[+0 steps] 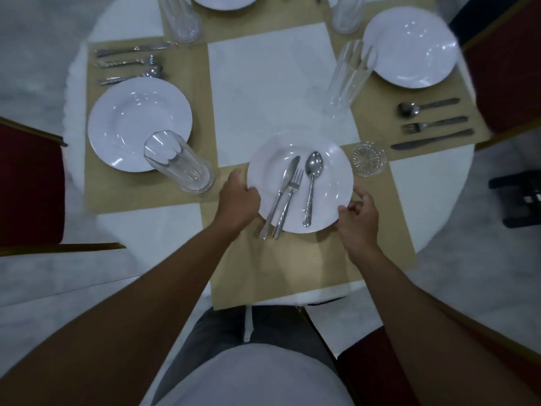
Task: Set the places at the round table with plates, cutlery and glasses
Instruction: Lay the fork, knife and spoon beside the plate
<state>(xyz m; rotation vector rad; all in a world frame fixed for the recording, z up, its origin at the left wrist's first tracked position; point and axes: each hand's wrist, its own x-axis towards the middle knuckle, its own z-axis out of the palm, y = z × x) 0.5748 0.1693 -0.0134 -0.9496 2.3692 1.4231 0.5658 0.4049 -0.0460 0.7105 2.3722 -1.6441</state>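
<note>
Clamped the left hand [238, 197] on the left rim of the near plate [332, 174], fingers curled round the edge. Curled the right hand [358, 219] at the lower right rim, fingertips on it. Held the hands apart, plate between them, over the near placemat [292, 265] on the round counter [433, 194]. Could not tell whether the plate lay on the mat or hung just above it.

Carried in that plate: one knife [288, 174] and one fork [294, 183], touching side by side with handles overhanging the near rim, and one spoon [312, 171] just to their right.

Stood upright just beyond the right hand: a small glass [368, 159].

Counted four plates: the near one, the left plate [128, 112], the right plate [409, 48] and the far plate [225, 1], cut by the top edge. Saw cutlery in the near one only.

Counted five glasses: the small one, the left glass [178, 164] at the left plate's near edge, the right glass [348, 80] beside the right plate, and the far-left glass [180, 19] and far-right glass [347, 16].

Laid on the mats beside the side plates: the left cutlery set [128, 63] and the right cutlery set [431, 124], each one knife, one fork, one spoon.

Spread in the middle: a white cloth [272, 92].
</note>
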